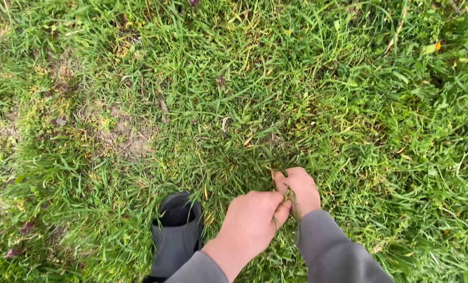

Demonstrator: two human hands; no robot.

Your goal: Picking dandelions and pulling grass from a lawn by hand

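Both my hands are down in the grass near the bottom middle of the view. My left hand (252,220) is closed in a fist around a tuft of grass blades (286,198). My right hand (301,189) sits just beside it, fingers curled on the same tuft, and the two hands touch. Grey sleeves cover both forearms. Long green grass (255,105) spreads all around the hands.
A dark grey shoe (177,230) rests on the grass just left of my left hand. Bare patches of soil (124,137) show at the middle left. A few yellow leaves (436,47) lie at the upper right.
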